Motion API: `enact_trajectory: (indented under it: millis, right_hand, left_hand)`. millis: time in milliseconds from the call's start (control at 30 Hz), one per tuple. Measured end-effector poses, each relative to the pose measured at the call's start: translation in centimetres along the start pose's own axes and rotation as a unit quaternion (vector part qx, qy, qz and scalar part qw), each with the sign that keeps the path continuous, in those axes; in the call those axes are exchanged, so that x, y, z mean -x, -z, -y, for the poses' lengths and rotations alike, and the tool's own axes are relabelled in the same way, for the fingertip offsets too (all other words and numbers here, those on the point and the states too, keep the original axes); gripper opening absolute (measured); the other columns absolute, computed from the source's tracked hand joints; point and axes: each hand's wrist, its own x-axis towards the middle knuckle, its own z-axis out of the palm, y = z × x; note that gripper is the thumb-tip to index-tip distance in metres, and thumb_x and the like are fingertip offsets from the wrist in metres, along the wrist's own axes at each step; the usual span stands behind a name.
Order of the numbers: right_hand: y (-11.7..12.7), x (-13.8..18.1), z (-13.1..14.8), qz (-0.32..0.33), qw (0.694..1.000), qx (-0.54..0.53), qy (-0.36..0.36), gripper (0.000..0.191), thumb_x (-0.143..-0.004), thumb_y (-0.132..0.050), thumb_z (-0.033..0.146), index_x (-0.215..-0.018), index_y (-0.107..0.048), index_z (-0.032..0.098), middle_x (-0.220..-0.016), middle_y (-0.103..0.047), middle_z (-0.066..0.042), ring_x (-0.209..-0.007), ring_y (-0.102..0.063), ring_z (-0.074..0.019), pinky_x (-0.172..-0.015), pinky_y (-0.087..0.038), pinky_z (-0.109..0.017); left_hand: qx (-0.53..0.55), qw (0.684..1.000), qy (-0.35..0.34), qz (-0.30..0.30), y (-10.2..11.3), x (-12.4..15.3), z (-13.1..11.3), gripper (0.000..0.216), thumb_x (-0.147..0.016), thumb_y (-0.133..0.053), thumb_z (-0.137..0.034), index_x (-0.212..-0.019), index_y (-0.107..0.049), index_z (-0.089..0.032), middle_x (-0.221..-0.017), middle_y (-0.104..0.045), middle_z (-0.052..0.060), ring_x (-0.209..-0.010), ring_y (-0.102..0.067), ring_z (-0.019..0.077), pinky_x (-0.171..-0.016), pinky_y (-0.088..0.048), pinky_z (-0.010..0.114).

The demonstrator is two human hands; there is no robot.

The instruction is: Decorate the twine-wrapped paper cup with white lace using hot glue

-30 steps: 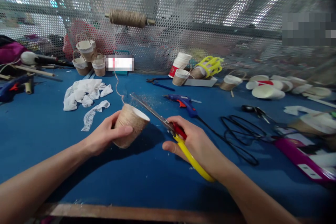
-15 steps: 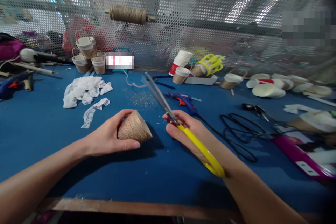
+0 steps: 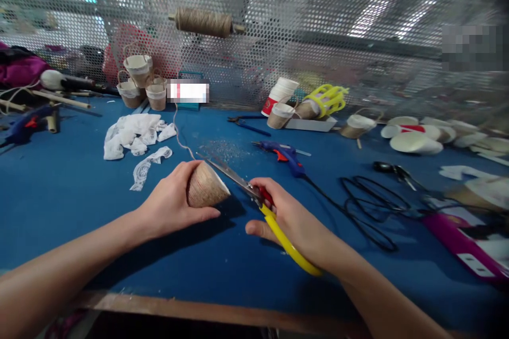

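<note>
A paper cup wound with twine (image 3: 207, 186) lies tilted in my left hand (image 3: 169, 198), its rim toward the right. My fingers wrap its far side and the thumb lies along the near side. In my right hand (image 3: 286, 214) is a pair of scissors (image 3: 284, 235) with yellow and red handles. Their blades point up and left, the tips close to the cup's upper edge. From that edge a thin strand of twine (image 3: 178, 135) runs back across the table. Whether the blades touch the strand, I cannot tell.
White lace (image 3: 131, 135) lies to the left. A blue glue gun (image 3: 284, 154) and its black cord rest right of centre, beside pliers (image 3: 250, 124). Small twine-wrapped baskets (image 3: 157, 96) stand at the back. A twine spool (image 3: 203, 22) hangs on the mesh. A purple power strip (image 3: 457, 246) sits right.
The scissors have swung down and left, so their tips are now near the cup's upper edge. My right thumb has moved away from the fingers. My left hand still holds the cup.
</note>
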Motion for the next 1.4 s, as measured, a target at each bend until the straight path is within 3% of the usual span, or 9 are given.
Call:
enact_trajectory:
  millis: [133,300,633,1067,1267,1400]
  right_hand:
    - [-0.3,0.0,0.0,0.003,1.000,0.022,-0.003,0.050,-0.067,-0.069,0.042,-0.106,-0.048,0.022,-0.097,-0.054,-0.005,-0.081,-0.054,-0.0209,-0.074,-0.047,-0.037]
    - [-0.5,0.0,-0.1,-0.043,0.997,0.057,0.010,0.047,-0.063,-0.074,0.041,-0.100,-0.051,0.023,-0.095,-0.055,-0.004,-0.086,-0.055,-0.0228,-0.079,-0.045,-0.040]
    - [-0.8,-0.1,-0.2,-0.063,0.996,0.061,0.023,0.046,-0.063,-0.074,0.042,-0.097,-0.051,0.022,-0.094,-0.055,-0.004,-0.084,-0.055,-0.0218,-0.077,-0.047,-0.038]
    - [-0.7,-0.1,0.2,-0.059,0.996,0.065,0.001,0.043,-0.064,-0.071,0.042,-0.097,-0.052,0.021,-0.088,-0.056,-0.004,-0.079,-0.055,-0.0212,-0.071,-0.047,-0.037]
    - [0.1,-0.2,0.3,-0.037,0.999,0.007,-0.004,0.043,-0.070,-0.064,0.044,-0.100,-0.048,0.019,-0.087,-0.056,-0.004,-0.075,-0.054,-0.0190,-0.070,-0.046,-0.034]
    - [1.2,-0.1,-0.2,0.012,0.999,-0.036,0.002,0.042,-0.075,-0.056,0.048,-0.104,-0.045,0.020,-0.078,-0.054,0.000,-0.064,-0.051,-0.0151,-0.060,-0.046,-0.029]
  left_hand:
    - [-0.016,1.000,-0.009,-0.003,-0.1,0.1,-0.3,0.068,-0.069,-0.061,-0.046,-0.122,-0.038,-0.013,-0.121,-0.050,0.017,-0.108,-0.054,0.0316,-0.092,-0.043,0.049]
    - [-0.008,1.000,-0.009,-0.002,0.0,0.0,-0.5,0.067,-0.073,-0.054,-0.042,-0.127,-0.032,-0.010,-0.128,-0.047,0.022,-0.114,-0.051,0.0322,-0.094,-0.042,0.048]
    - [-0.001,0.999,0.027,-0.023,0.1,0.1,-0.7,0.069,-0.072,-0.056,-0.048,-0.124,-0.032,-0.010,-0.113,-0.058,0.020,-0.101,-0.060,0.0311,-0.084,-0.048,0.046]
    - [-0.102,0.994,-0.013,-0.046,-0.2,0.2,-0.4,0.073,-0.066,-0.067,-0.043,-0.126,-0.035,-0.015,-0.122,-0.049,0.016,-0.105,-0.056,0.0322,-0.086,-0.048,0.048]
    - [-0.070,0.996,-0.052,0.006,0.0,-0.1,0.0,0.073,-0.067,-0.065,-0.048,-0.124,-0.037,-0.012,-0.117,-0.052,0.017,-0.106,-0.055,0.0317,-0.090,-0.046,0.047]
    - [0.112,0.988,-0.020,0.103,0.9,-0.3,-0.3,0.071,-0.066,-0.066,-0.044,-0.124,-0.038,-0.015,-0.115,-0.057,0.015,-0.102,-0.057,0.0289,-0.088,-0.048,0.044]
